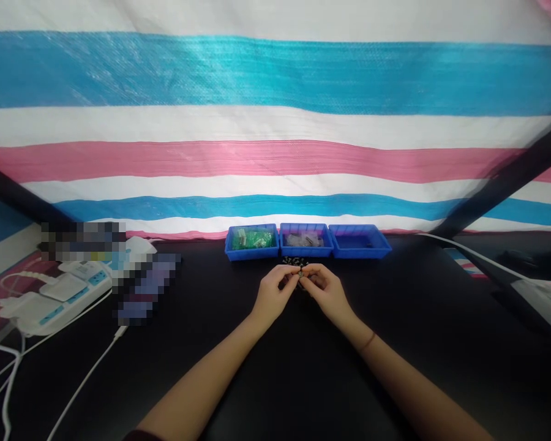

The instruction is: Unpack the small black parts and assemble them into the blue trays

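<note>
1. Sheet (275, 73), 12 o'clock: woven plastic, glossy, finely ribbed, lightly creased.
2. Table (275, 380): matt, smooth.
3. Trays (360, 252), 12 o'clock: smooth plastic, soft sheen.
4. Green packets (257, 239), inside the leftmost tray: shiny, plastic-looking.
5. Power strip (76, 295), 9 o'clock: smooth plastic, faint gloss.
6. Cable (86, 380), 8 o'clock: smooth, plastic-coated.
7. Held piece (301, 274): too small to tell.

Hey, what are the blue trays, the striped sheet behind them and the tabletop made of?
The blue trays look like molded plastic, slightly glossy, with thin ribbed walls.
The striped sheet seems to be woven plastic tarp: fine crosswise texture, creases and a sheen.
The tabletop is smooth and black, perhaps laminate or painted board; its material isn't clear.
</note>
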The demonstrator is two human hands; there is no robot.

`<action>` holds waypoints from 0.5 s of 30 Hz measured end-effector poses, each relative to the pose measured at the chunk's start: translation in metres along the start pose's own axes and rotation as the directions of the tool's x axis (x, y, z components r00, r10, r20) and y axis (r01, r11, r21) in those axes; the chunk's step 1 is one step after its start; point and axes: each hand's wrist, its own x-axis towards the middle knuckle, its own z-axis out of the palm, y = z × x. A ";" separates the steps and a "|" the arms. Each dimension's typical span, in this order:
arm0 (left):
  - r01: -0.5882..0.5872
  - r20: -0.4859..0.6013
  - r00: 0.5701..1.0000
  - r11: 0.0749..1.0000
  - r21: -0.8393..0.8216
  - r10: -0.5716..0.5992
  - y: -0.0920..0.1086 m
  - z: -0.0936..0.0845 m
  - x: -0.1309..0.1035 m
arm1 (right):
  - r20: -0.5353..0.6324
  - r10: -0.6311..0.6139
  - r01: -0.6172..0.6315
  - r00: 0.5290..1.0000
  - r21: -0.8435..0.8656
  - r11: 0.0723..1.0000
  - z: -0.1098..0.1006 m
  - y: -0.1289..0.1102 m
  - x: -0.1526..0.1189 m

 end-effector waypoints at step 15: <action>-0.131 -0.002 0.990 0.931 0.341 0.140 -0.005 -0.012 0.006 | -0.441 0.011 0.030 0.897 0.086 0.996 -0.034 0.003 0.030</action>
